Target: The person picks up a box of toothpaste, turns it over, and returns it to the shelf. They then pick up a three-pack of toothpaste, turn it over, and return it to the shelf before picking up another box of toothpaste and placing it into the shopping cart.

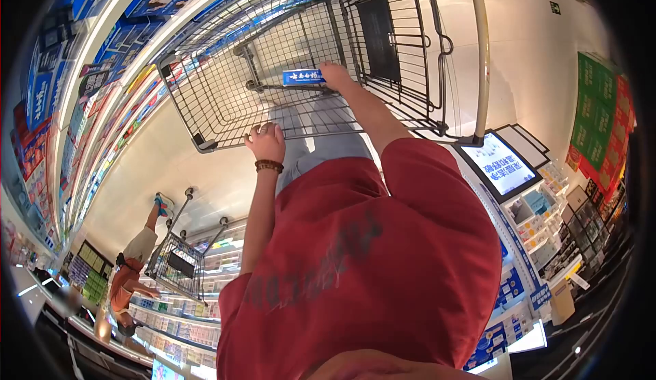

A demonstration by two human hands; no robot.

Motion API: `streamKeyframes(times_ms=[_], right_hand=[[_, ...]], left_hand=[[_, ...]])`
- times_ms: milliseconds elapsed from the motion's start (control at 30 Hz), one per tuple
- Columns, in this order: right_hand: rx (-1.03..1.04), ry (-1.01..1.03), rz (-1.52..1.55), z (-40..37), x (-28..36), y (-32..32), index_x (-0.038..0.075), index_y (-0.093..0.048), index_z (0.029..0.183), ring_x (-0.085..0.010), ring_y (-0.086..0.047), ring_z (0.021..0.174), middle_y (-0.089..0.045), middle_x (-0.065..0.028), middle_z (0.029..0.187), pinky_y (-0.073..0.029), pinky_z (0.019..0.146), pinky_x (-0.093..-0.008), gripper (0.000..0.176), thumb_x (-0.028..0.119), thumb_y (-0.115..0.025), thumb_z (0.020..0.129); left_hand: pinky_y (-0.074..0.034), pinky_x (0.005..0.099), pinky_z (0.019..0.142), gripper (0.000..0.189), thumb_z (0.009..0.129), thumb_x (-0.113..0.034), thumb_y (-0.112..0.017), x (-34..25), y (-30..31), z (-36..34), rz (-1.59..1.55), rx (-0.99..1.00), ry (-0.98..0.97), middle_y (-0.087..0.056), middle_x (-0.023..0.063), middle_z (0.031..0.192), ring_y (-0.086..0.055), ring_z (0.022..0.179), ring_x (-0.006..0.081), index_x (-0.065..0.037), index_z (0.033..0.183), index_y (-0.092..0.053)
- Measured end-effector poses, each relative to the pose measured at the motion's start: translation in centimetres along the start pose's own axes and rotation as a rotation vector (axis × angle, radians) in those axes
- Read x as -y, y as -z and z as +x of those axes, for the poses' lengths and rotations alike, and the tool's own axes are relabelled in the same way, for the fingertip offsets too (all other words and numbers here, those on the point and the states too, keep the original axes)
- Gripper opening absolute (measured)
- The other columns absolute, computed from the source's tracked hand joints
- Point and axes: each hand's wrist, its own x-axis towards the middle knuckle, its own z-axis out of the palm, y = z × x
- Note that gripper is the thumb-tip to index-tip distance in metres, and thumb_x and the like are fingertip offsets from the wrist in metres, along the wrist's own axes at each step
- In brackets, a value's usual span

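Observation:
My right hand (pixel 335 76) grips one end of a blue toothpaste box (pixel 301 77) with white lettering. The box is held level and overlaps the inside of the wire basket in this view. That forearm crosses the near side of the shopping cart (pixel 239 137). My left hand (pixel 265 142), a beaded bracelet at its wrist, has its fingers curled over the cart's near rim. The cart stands crosswise in front of me, its handle (pixel 482 52) at the right and a dark panel (pixel 378 38) near the handle end.
Shelves of boxed goods (pixel 75 141) run along the left and upper left. At lower left another person (pixel 130 270) stands by a second cart (pixel 181 264). On the right are a lit screen (pixel 499 163), product displays (pixel 540 223) and green and red cartons (pixel 596 120).

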Motion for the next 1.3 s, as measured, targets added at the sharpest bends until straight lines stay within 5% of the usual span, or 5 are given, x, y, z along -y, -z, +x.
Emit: streamKeyframes(times_ms=[733,867,967,1200,1300], right_hand=[[0.444,0.137,-0.254,1.8,-8.8,-4.3,0.023,-0.060,0.123,-0.0321,-0.065,0.106,-0.063,-0.0124,0.122,-0.053,0.084,-0.0475,0.032,0.031,-0.051,0.094],[-0.097,0.069,-0.112,2.6,-7.5,-7.6,0.017,-0.056,0.133,-0.0343,-0.068,0.092,-0.071,-0.0155,0.101,-0.053,0.079,-0.0523,0.042,0.018,-0.054,0.090],[-0.056,0.178,0.221,-1.4,3.3,8.5,0.009,-0.057,0.130,-0.0355,-0.065,0.096,-0.068,-0.0173,0.109,-0.053,0.080,-0.0462,0.039,0.015,-0.054,0.091],[-1.424,0.923,0.074,-10.9,22.2,40.7,0.009,-0.067,0.112,-0.0278,-0.060,0.093,-0.065,-0.0073,0.093,-0.047,0.084,-0.0399,0.029,0.009,-0.067,0.083],[-1.558,0.919,-0.190,-10.3,27.3,49.6,0.013,-0.067,0.114,-0.0283,-0.058,0.103,-0.062,-0.0082,0.107,-0.047,0.087,-0.0415,0.034,0.008,-0.071,0.080]], left_hand=[[-0.033,0.0483,0.098,0.022,0.081,-0.020,-0.055,-0.5,0.8,-0.1,-0.068,0.021,0.073,-0.072,0.0046,0.095,-0.059,0.100,0.0244,-0.015,0.092,-0.073],[-0.032,0.0511,0.097,0.027,0.086,-0.024,-0.053,-0.3,0.8,0.3,-0.049,0.057,0.081,-0.070,0.0031,0.104,-0.058,0.104,0.0253,-0.016,0.105,-0.071],[-0.031,0.0554,0.099,0.041,0.092,-0.041,-0.055,0.1,0.8,0.1,-0.110,0.098,0.077,-0.067,0.0047,0.116,-0.055,0.114,0.0253,-0.017,0.123,-0.062],[-0.020,0.0612,0.109,0.069,0.091,-0.066,-0.042,2.3,2.1,1.4,-0.366,0.493,0.057,-0.044,0.0040,0.151,-0.037,0.138,0.0294,-0.022,0.143,-0.047],[-0.018,0.0628,0.111,0.069,0.090,-0.066,-0.045,2.3,2.2,2.1,-0.357,0.607,0.072,-0.042,0.0042,0.152,-0.034,0.141,0.0307,-0.023,0.145,-0.046]])
